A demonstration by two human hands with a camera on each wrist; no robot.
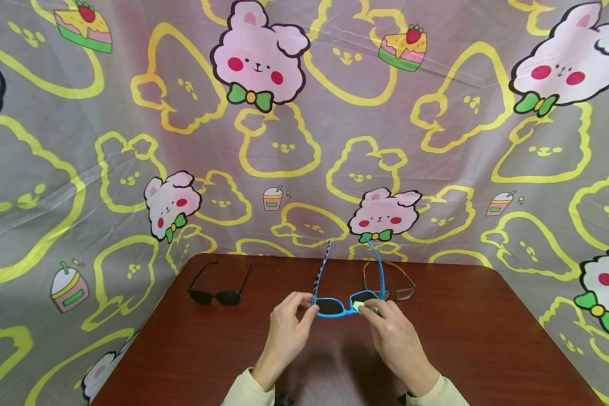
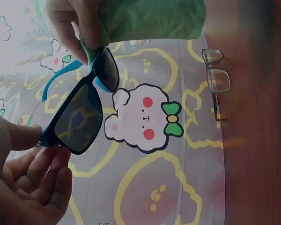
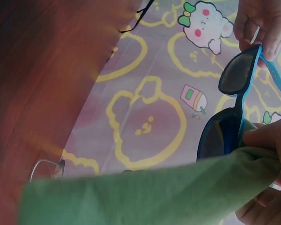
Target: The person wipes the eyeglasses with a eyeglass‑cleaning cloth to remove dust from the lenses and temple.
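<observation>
A pair of blue-framed sunglasses with dark lenses is held above the table in the head view, its temples unfolded and pointing away from me. My left hand pinches the frame's left end between thumb and fingers. With a green cloth between its fingers, my right hand grips the sunglasses around the right lens, near the bridge. The cloth hangs loosely from that hand and covers part of the lens in the right wrist view.
Black sunglasses rest with temples unfolded at the back left of the brown table. Clear-lens eyeglasses lie at the back right, partly behind the blue pair. A cartoon-printed curtain surrounds the table's back and sides.
</observation>
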